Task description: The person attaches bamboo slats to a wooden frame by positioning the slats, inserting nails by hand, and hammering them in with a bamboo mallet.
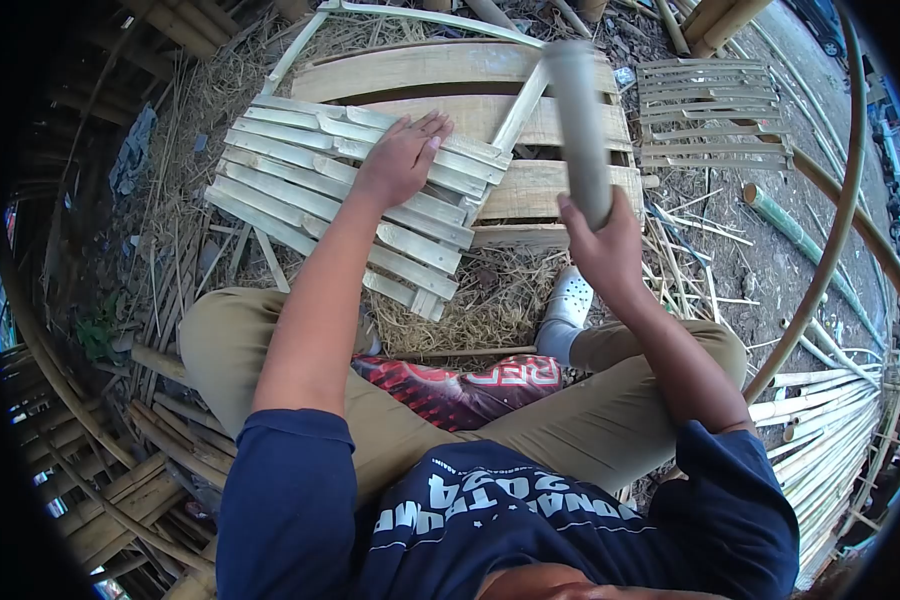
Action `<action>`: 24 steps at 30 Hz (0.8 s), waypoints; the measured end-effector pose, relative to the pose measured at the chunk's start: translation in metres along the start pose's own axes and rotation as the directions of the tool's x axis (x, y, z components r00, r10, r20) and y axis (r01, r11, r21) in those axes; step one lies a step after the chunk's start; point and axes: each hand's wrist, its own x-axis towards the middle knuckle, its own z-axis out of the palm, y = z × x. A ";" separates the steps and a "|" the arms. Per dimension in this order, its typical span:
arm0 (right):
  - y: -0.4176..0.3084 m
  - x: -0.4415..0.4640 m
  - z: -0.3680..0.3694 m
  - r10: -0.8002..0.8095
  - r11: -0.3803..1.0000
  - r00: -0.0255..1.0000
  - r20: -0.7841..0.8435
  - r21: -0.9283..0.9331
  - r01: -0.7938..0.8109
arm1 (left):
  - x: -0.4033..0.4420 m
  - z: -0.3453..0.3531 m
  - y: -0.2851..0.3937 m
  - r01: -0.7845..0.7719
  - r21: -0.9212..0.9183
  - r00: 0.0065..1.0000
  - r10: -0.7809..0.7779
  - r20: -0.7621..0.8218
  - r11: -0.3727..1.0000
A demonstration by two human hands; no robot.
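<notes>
My left hand (405,160) lies on a panel of pale bamboo slats (310,190), its fingers pointing to the upper right. The slats are fixed side by side across longer strips and rest partly on a low platform of wooden planks (530,112). In my right hand (605,240) is a thick, rod-shaped tool (580,130), held upright in view and blurred at its top. It appears over the planks, to the right of the slat panel. Whether the tool touches anything cannot be told.
A second slatted panel (710,112) lies on the ground at upper right, near a green bamboo pole (810,245). Cut bamboo strips (830,440) are stacked at lower right. A curved pole (840,220) rises at the right. Bamboo poles (120,500) lie at lower left.
</notes>
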 end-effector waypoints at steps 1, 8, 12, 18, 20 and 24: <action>-0.004 -0.001 0.000 -0.051 0.983 0.995 -0.082 0.174 0.065 | -0.001 -0.001 0.000 0.008 -0.007 1.000 -0.008 0.003 1.000; 0.020 -0.003 0.029 0.003 0.961 0.986 0.167 -0.271 0.043 | -0.002 0.000 0.000 -0.002 0.023 1.000 0.002 -0.017 1.000; 0.022 -0.002 0.023 0.026 0.960 0.984 0.177 -0.280 0.025 | -0.003 0.001 -0.001 -0.001 0.024 1.000 0.001 -0.009 1.000; 0.020 0.002 0.022 -0.008 0.961 0.975 0.224 -0.269 0.070 | -0.001 0.001 -0.001 -0.002 0.024 1.000 0.003 -0.005 1.000; 0.020 0.001 0.020 0.009 0.973 0.975 0.223 -0.228 0.043 | -0.001 -0.001 0.001 0.006 0.020 1.000 -0.006 0.004 1.000; 0.001 0.000 0.018 -0.016 0.995 0.998 -0.055 0.096 0.021 | 0.000 0.002 -0.003 -0.006 0.026 1.000 0.006 -0.010 1.000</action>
